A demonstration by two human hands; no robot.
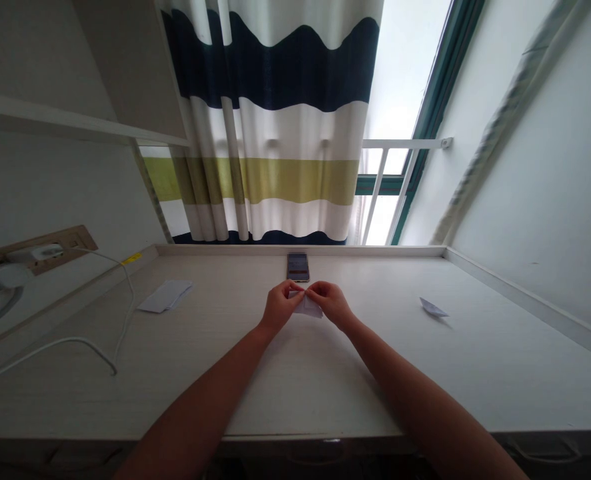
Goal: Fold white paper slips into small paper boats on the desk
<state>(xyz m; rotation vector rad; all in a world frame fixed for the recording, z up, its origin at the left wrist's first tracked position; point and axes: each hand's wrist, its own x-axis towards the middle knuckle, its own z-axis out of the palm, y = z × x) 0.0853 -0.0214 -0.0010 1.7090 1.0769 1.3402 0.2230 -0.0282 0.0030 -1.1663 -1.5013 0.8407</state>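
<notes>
Both hands meet at the middle of the white desk (195, 373), pinching the upper edge of a small piece of folded white paper (309, 307). My left hand (279, 307) has its thumb and fingertips closed on the paper's left part. Opposite it, my right hand (332, 303) pinches the paper close to the left fingertips. The paper's lower part hangs in view below the fingers; its top is covered by them. Just beyond the hands lies a phone (298, 267) with its screen lit. Off to the right rests a small folded paper boat (434, 308).
A stack of white paper sheets (165, 296) lies on the left of the desk. White cables (88, 341) run from a wall socket strip (70, 241) onto the desk's left side. A raised ledge (375, 251) borders the back, below a striped curtain (285, 133).
</notes>
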